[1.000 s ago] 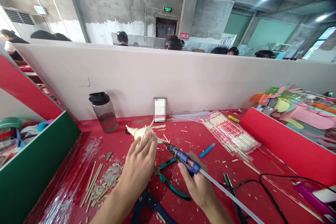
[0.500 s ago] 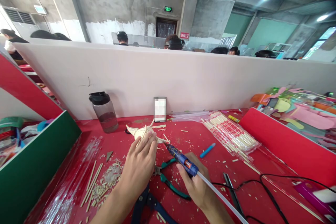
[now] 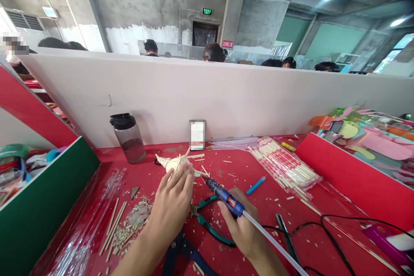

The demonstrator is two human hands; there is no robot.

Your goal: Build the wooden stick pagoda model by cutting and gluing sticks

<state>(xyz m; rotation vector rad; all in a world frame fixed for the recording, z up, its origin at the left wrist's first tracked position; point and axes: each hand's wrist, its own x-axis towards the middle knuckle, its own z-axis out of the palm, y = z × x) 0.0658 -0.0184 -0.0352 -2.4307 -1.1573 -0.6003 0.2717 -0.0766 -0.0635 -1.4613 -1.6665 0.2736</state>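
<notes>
My left hand [image 3: 174, 192] is closed over a pale wooden stick model [image 3: 173, 162] with pointed, upturned corners, and its fingers hide the model's near side. My right hand [image 3: 241, 224] is wrapped round a blue hot glue gun [image 3: 226, 196], from whose rear a long translucent glue stick [image 3: 274, 243] runs out. The gun's nozzle meets the model's right tip, or lies very close to it. Between my hands lie green-handled pliers [image 3: 215, 230], partly covered. Below them is a dark blue cutter-like tool [image 3: 187, 252].
A water bottle [image 3: 129, 140] and a phone [image 3: 197, 136] stand by the white partition [image 3: 226, 95]. Bagged sticks [image 3: 287, 161], a blue pen [image 3: 255, 185] and black cable [image 3: 326, 224] lie right. Cut bits [image 3: 129, 228] are heaped left. Green [image 3: 51, 207] and red [image 3: 355, 168] panels flank the table.
Almost nothing differs. Both hands, the wooden stick model and the glue gun hold their places; the rear end of the glue stick has shifted very slightly right.
</notes>
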